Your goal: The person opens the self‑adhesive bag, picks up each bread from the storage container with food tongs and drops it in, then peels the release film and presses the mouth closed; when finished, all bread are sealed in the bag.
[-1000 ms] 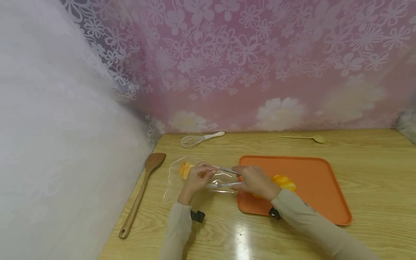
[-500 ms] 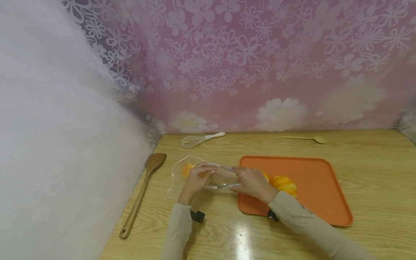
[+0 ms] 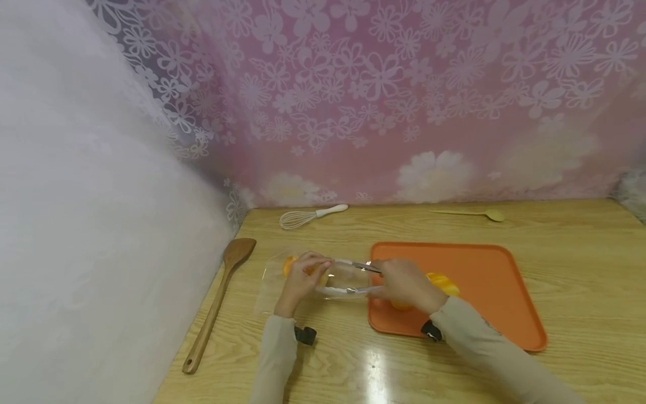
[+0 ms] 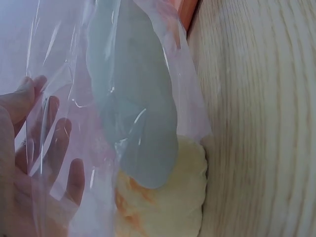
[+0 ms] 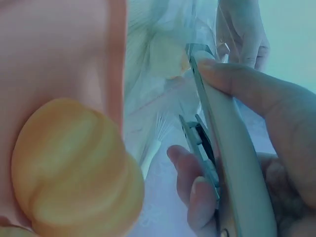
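Note:
My left hand (image 3: 300,283) pinches the edge of a clear plastic bag (image 4: 192,98) between thumb and forefinger, its other fingers spread behind the film. Inside the bag lies a pale bread roll (image 4: 182,202) with orange-brown patches. My right hand (image 3: 404,283) grips a pair of tongs (image 5: 242,173), whose two arms stand apart and reach left into the bag. One pale oval tong head (image 4: 138,98) shows through the plastic, overlapping the roll in the left wrist view. Under my right forearm, yellow striped bread (image 3: 443,283) sits on an orange tray (image 3: 484,303), partly hidden.
A wooden spatula (image 3: 217,306) lies along the table's left side. Toward the back wall are a white-handled whisk (image 3: 313,216) and a yellow spoon (image 3: 492,215). The tray's left rim is right beside the bag's mouth.
My right hand has shifted slightly to the right, drawing the tongs with it. My left hand keeps its pinch on the bag, nearly in place.

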A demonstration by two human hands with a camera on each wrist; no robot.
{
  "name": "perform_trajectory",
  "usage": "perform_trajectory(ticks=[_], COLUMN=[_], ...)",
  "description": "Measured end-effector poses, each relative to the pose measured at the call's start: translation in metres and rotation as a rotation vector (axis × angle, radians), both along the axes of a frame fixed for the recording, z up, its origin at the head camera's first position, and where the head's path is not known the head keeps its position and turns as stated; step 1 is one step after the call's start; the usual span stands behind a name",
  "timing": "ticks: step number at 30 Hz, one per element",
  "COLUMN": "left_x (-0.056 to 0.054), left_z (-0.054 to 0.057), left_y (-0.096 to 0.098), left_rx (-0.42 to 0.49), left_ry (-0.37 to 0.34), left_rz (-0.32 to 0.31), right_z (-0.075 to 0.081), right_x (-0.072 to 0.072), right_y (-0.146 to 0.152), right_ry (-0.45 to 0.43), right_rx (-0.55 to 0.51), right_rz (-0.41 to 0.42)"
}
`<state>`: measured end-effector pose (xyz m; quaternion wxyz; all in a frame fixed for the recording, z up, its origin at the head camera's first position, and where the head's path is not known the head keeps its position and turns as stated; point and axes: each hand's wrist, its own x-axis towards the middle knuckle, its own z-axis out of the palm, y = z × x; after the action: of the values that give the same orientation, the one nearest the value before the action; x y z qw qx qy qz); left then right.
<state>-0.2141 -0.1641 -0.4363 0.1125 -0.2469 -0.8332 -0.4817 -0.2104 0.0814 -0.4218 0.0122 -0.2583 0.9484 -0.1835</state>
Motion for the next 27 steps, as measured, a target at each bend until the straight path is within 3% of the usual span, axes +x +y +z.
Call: perform_trajectory(ticks=[3,9,11,17,23,27], left_x=[-0.001,-0.001,-0.001,-0.001,0.0,-0.011], left_z=[0.0,-0.001,-0.001,0.002,0.002,-0.017], left_y=[0.0,0.003,0.004,0.01,0.013,0.01], left_rx=[0.004,-0.004,-0.007,-0.009,0.006,0.02], left_ry=[0.009,0.059,0.081,0.137,0.106,0.127], left_rz=[-0.005,-0.005,0.002,-0.037,-0.059,-0.069], right_z=[-0.001,-0.009,-0.012,-0.019,-0.023,-0.024], right_x=[-0.002,-0.002,-0.003,-0.008,-0.008,-0.008], right_y=[0.003,0.005,0.005,0.005,0.002,-0.003], right_ry=[0.04,0.249,0.28,0.214,0.162,0.207], right_rx=[-0.002,0.01,-0.003,-0.101,-0.158,-0.156], right_rz=[0.023,0.079,0.092,0.095,0.098,0.086])
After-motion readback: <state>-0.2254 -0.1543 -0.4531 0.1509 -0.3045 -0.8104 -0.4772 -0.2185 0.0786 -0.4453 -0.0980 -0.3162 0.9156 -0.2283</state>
